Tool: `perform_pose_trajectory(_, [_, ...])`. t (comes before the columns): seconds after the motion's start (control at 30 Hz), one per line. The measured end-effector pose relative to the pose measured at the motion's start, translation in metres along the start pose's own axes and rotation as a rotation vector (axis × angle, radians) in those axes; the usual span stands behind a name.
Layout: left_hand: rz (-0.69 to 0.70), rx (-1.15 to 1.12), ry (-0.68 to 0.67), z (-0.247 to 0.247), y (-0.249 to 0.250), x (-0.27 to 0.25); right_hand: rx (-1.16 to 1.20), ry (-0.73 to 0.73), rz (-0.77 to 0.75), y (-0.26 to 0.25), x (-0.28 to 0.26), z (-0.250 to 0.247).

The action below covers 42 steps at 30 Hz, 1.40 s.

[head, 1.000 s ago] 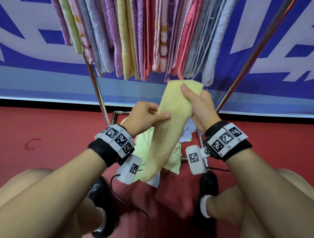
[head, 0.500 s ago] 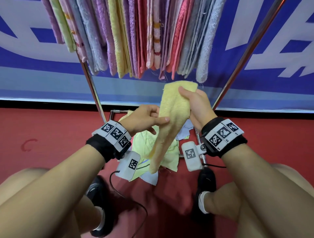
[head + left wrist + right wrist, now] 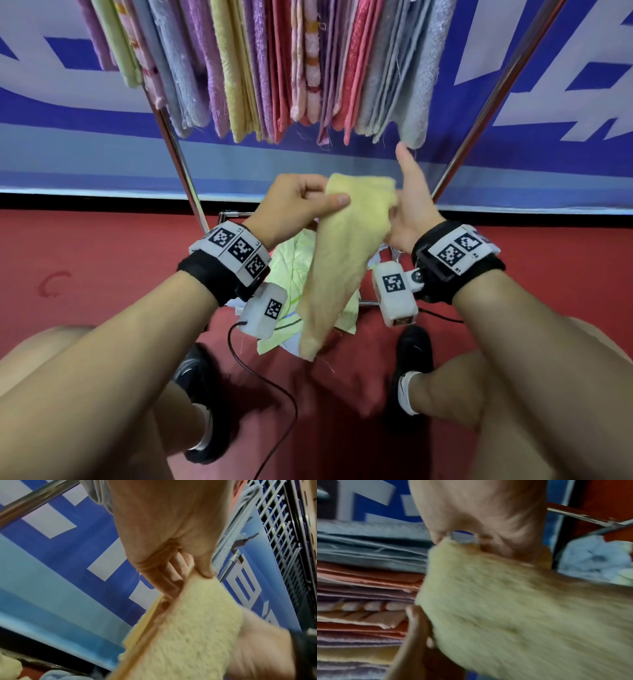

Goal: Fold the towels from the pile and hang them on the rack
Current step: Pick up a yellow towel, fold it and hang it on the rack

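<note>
Pinching the top edge of the yellow towel (image 3: 342, 253) between thumb and curled fingers, the left hand (image 3: 294, 205) holds the cloth up in front of the rack (image 3: 486, 102) so that its length hangs free, down toward the pile (image 3: 291, 260) of loose towels lying on the rack's low bars. Holding it high like this looks meant to let the fold settle straight under its own weight before it goes over the bar. The right hand (image 3: 411, 202) stands just beside the towel's upper right edge with the thumb pointing up; the right wrist view suggests its fingers touch the cloth's edge behind, but I cannot tell whether they grip it or only steady it. Above, the hung towels (image 3: 308, 68) crowd the rail edge to edge, purple, yellow, pink, red and grey, and the right thumb sits near the outermost grey one, probably where the next free spot lies. Compared with a second ago, the grip has changed over: then the right hand clasped the towel's top with its thumb laid across the cloth while the left only touched the side lower down; now the left has climbed to the top edge and taken the hold, and the right thumb has lifted off. The towel also sits lower, clear of the hanging ends.
</note>
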<state>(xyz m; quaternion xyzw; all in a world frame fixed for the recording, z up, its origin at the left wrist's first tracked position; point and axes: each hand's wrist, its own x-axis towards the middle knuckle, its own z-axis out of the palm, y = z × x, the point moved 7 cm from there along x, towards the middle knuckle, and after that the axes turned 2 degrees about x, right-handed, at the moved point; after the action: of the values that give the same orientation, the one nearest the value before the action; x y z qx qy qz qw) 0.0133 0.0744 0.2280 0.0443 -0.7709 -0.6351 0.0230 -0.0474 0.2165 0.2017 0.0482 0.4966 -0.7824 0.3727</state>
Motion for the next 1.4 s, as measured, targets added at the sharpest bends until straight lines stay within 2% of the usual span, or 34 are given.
perform_pose_trajectory(0.1, [0.009, -0.052, 0.203, -0.022, 0.002, 0.003, 0.022, -0.138, 0.151, 0.039, -0.007, 0.014])
perform_pose_trajectory(0.17, [-0.002, -0.021, 0.316, -0.037, -0.002, 0.005, -0.087, -0.117, 0.097, 0.05, -0.004, 0.017])
perform_pose_trajectory(0.23, [-0.025, -0.014, 0.336, -0.043, -0.006, 0.008, -0.239, -0.08, -0.036, 0.048, 0.001, 0.019])
perform_pose_trajectory(0.43, [-0.15, -0.099, 0.066, -0.031, -0.005, 0.01, -0.293, 0.109, -0.333, 0.012, 0.012, 0.012])
perform_pose_trajectory(0.57, [-0.119, -0.085, -0.139, -0.013, 0.0, 0.007, -0.405, 0.18, -0.463, -0.012, 0.01, 0.017])
perform_pose_trajectory(0.63, [-0.09, -0.081, -0.162, -0.008, 0.003, 0.009, -0.508, 0.185, -0.503, -0.024, 0.009, 0.022])
perform_pose_trajectory(0.73, [-0.035, -0.125, -0.053, -0.01, 0.012, 0.012, -0.585, 0.147, -0.485, -0.041, 0.007, 0.028])
perform_pose_trajectory(0.87, [0.004, -0.153, 0.089, -0.009, 0.023, 0.012, -0.427, 0.106, -0.332, -0.036, 0.004, 0.025])
perform_pose_trajectory(1.0, [-0.038, 0.224, 0.144, -0.02, 0.032, 0.011, -0.385, 0.13, -0.22, -0.025, 0.0, 0.024])
perform_pose_trajectory(1.07, [0.01, 0.411, 0.233, -0.03, 0.049, 0.007, -0.49, 0.1, -0.212, -0.042, -0.009, 0.035])
perform_pose_trajectory(1.13, [0.076, 0.496, 0.316, -0.036, 0.073, 0.004, -0.597, 0.065, -0.233, -0.067, -0.024, 0.052])
perform_pose_trajectory(1.3, [0.151, 0.324, 0.483, -0.047, 0.136, 0.004, -0.762, 0.084, -0.353, -0.133, -0.062, 0.089])
perform_pose_trajectory(1.33, [0.198, 0.304, 0.488, -0.046, 0.15, 0.004, -0.795, 0.073, -0.37, -0.145, -0.07, 0.094])
perform_pose_trajectory(1.4, [0.301, 0.255, 0.398, -0.037, 0.185, 0.0, -0.884, 0.02, -0.375, -0.165, -0.088, 0.106])
